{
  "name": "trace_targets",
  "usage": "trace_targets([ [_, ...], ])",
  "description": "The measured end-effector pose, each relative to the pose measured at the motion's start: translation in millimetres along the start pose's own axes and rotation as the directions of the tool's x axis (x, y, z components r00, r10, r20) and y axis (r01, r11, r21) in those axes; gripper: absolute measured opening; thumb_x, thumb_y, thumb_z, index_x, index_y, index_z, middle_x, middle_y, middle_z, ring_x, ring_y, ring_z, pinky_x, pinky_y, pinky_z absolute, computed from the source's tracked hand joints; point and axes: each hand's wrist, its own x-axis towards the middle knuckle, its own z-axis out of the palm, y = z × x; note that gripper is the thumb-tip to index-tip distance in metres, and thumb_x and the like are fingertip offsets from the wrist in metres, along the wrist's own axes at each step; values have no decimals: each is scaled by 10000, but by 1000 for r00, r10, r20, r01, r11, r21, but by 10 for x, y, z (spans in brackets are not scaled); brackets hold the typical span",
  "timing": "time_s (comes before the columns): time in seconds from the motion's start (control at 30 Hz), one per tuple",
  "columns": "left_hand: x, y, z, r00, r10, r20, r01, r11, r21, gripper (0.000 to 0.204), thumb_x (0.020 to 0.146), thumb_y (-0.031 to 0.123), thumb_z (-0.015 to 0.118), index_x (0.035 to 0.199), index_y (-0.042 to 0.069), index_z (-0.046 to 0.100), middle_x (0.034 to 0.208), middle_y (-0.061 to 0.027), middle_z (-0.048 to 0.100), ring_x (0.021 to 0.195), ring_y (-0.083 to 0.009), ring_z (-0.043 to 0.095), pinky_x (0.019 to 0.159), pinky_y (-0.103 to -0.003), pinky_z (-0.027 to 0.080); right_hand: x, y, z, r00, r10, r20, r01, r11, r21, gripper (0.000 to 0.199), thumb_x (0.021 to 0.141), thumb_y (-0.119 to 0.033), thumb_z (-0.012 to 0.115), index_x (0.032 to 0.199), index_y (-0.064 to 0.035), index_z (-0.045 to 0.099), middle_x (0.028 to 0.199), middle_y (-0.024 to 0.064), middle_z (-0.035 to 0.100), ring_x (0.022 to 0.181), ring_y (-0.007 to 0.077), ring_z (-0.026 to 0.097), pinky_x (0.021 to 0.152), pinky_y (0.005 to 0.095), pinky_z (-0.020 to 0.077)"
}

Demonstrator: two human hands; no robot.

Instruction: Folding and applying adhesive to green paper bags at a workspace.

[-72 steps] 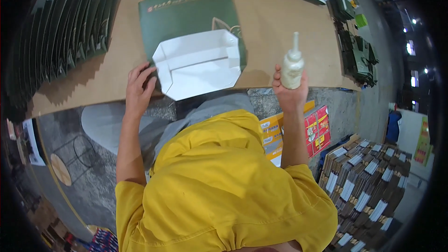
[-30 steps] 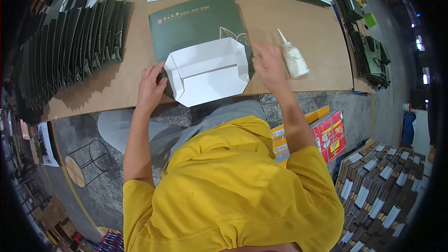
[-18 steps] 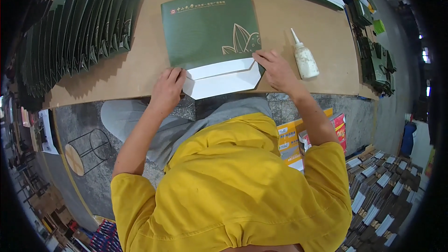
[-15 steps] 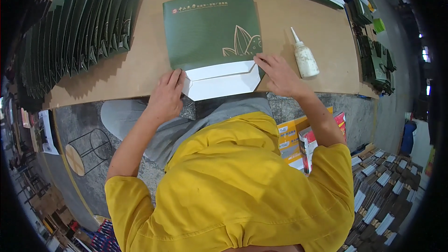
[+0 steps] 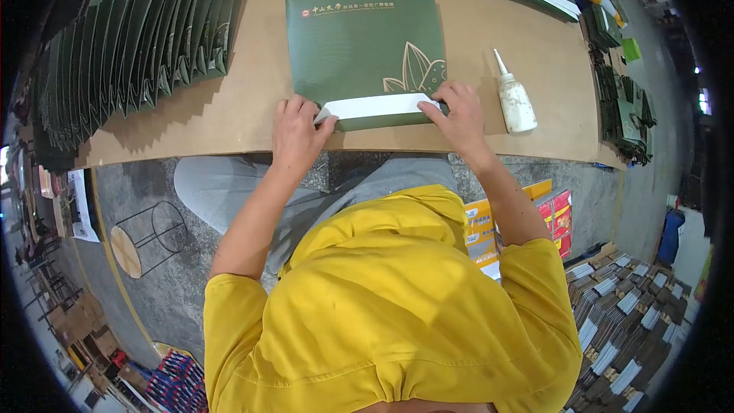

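The left hand [image 5: 298, 131] and right hand [image 5: 461, 116] are pinching a green bag [image 5: 355, 50] near the tabletop [image 5: 243, 111]'s front edge. A squeeze bottle [image 5: 518, 107] is resting toward the right edge.

Green paper bag [image 5: 359, 46] — flat; near edge folded.

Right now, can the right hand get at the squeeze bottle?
Likely yes: the right hand is at the green paper bag's lower right corner, and the squeeze bottle is just to its right, only bare tabletop showing between. It would have to leave the bag first.
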Motion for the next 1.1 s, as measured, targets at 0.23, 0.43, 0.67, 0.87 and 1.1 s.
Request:
trace_targets([
  [0.23,74,4,69,989,-125,84,116,987,107,308,643,222,718,778,3,549,840,-164,535,853,-342,503,766,-421,437,219,-83,122,956,288,-63,-291,956,-44,547,624,-332,792,987,25,592,1012,197,579,1009,334,537,857,403,423],
  [0.43,572,-241,-173,904,-200,377,238,969,-58,334,701,298,688,889,39,595,948,-163,569,962,-357,511,831,-426,423,342,-16,-96,797,566,210,-592,802,84,610,553,-203,814,1021,75,538,976,206,614,896,284,601,802,365,461],
  [0.67,1320,-1466,-433,998,30,61,-67,582,810,445,791,298,588,1214,167,549,1349,-134,429,1332,-385,228,1033,-621,185,351,-183,-269,871,459,176,-481,870,106,698,599,-293,810,1114,72,512,1003,252,626,929,367,619,803,404,476],
  [0.87,1271,-1526,-740,1000,-4,26,-18,620,784,309,845,174,481,1063,9,625,1336,-88,457,1342,-306,257,977,-595,298,805,-412,103,942,298,154,-327,919,219,775,638,-298,800,1208,52,409,1034,257,612,954,379,609,830,411,472],
  [1.1,1271,-1509,-934,997,63,-44,-10,674,739,321,806,175,524,1059,7,629,1298,-74,500,1334,-299,300,987,-552,313,1853,-1760,1484,888,255,384,-364,899,245,638,724,-332,745,1092,50,392,1001,249,597,929,382,605,795,452,488],
])
